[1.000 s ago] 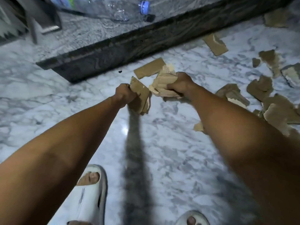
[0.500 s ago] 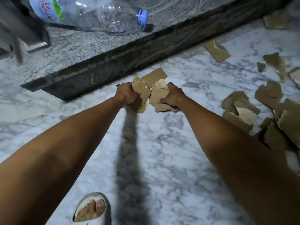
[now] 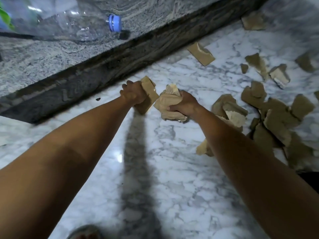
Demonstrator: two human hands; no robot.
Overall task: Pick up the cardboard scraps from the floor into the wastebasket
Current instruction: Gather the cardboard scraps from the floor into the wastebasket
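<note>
White marble floor (image 3: pixel 172 178) meets a granite step (image 3: pixel 51 54) at 11 o'clock. Left hand (image 3: pixel 133 96) and right hand (image 3: pixel 184 105) each clench cardboard scraps (image 3: pixel 165 102); more litter 3 o'clock. Plastic bottle (image 3: pixel 60 19) cut off.

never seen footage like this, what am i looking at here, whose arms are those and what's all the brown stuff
No machine is involved: a camera worn on a person's head looks forward and down, so the two bare arms are the wearer's own. The left hand has a closed grip on a flat cardboard scrap. The right hand clutches a crumpled bundle of scraps. More torn cardboard pieces lie scattered on the white marble floor, mostly to the right. At the top runs a grey stone step, with a clear plastic bottle with a blue cap lying on it. No wastebasket is in view.
</note>
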